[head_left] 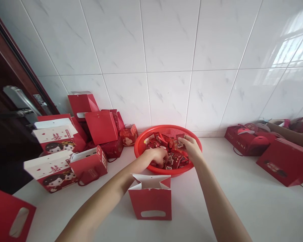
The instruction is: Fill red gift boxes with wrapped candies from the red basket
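Note:
A red plastic basket (168, 127) with a perforated wall holds a heap of small red wrapped packets (176, 160), which look like sweets. Over its near left part, my left hand (159, 156) reaches down with curled fingers among the packets; its fingertips are partly hidden. At the basket's right side my right hand (192, 147) pinches a dark red packet (181, 141) between thumb and fingers. Just in front of the basket, between my forearms, stands an upright red paper box (153, 200) with its top open, a white inside and an oval window low on its front.
Several red and white gift boxes (56, 168) crowd the left side, beside a dark door (5, 111). A small red box (129, 135) stands by the basket. More red boxes (285, 163) and a cardboard carton (288, 131) are on the right. A tiled wall (169, 94) rises behind.

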A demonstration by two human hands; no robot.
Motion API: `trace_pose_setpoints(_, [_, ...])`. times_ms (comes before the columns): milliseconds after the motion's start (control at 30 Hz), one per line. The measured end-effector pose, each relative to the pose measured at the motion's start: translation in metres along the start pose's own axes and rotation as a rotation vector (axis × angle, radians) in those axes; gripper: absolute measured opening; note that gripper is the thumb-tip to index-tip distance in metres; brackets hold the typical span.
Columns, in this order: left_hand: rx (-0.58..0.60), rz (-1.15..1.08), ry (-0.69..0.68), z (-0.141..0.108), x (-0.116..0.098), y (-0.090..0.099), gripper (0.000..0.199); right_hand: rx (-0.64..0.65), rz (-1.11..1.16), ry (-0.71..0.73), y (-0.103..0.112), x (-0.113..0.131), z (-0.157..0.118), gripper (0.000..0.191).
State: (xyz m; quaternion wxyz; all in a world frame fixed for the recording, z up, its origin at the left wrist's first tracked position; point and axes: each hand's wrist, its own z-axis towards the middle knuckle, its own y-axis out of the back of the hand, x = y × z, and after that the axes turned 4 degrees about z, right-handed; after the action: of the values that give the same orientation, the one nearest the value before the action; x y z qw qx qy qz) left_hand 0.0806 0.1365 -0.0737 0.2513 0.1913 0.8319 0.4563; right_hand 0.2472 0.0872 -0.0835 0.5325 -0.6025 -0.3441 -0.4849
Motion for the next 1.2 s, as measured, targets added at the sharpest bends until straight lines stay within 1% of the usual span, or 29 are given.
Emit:
trace_pose_setpoints(67, [-0.108,-0.038,-0.014,0.003,0.004,-0.001,0.021,-0.002,0.003,-0.002,0.000,0.000,0.000,0.017])
trace_pose_setpoints(200, [-0.430,-0.136,-0.030,0.010,0.013,0.003,0.016,-0.012,0.014,-0.019,-0.002,0.002,0.000,0.014])
trace_pose_setpoints(267, [-0.511,-0.175,-0.024,0.013,0.016,0.003,0.015,-0.014,0.016,-0.022,-0.002,0.003,-0.001,0.013])
trace_pose_setpoints(333, [-0.534,-0.206,-0.026,0.016,0.020,0.003,0.013,-0.012,0.018,-0.020,-0.002,0.003,-0.001,0.014])
trace_pose_setpoints(400, [-0.540,-0.232,-0.037,0.018,0.022,0.001,0.013,-0.011,0.021,-0.015,-0.001,0.002,-0.001,0.015])
trace_pose_setpoints(600, [-0.554,-0.288,-0.049,0.020,0.023,-0.002,0.022,-0.012,0.020,-0.013,-0.001,0.003,-0.002,0.014])
trace_pose_setpoints(800, [-0.554,-0.299,-0.075,0.017,0.021,0.000,0.021,-0.015,0.016,-0.016,-0.002,0.004,-0.002,0.015])
trace_pose_setpoints(933, [-0.528,-0.279,-0.089,0.013,0.018,0.002,0.032,-0.011,0.018,-0.014,-0.002,0.003,-0.001,0.019])
trace_pose_setpoints(1000, [-0.484,-0.262,-0.109,0.009,0.015,0.003,0.037,-0.014,0.013,-0.012,-0.002,0.003,-0.001,0.021])
trace_pose_setpoints(1033, [-0.446,-0.249,-0.128,0.007,0.013,0.003,0.036,-0.014,0.009,-0.008,-0.001,0.002,-0.001,0.021])
trace_pose_setpoints(1100, [-0.317,-0.224,-0.166,0.002,0.010,0.002,0.028,-0.010,-0.002,0.003,-0.001,0.002,0.000,0.020])
trace_pose_setpoints(1167, [-0.167,-0.190,-0.168,-0.003,0.005,-0.001,0.018,-0.007,-0.008,0.012,0.000,0.001,0.000,0.018])
trace_pose_setpoints(1200, [-0.132,-0.168,-0.154,-0.005,0.002,-0.002,0.015,-0.005,-0.008,0.012,0.001,0.000,0.001,0.018])
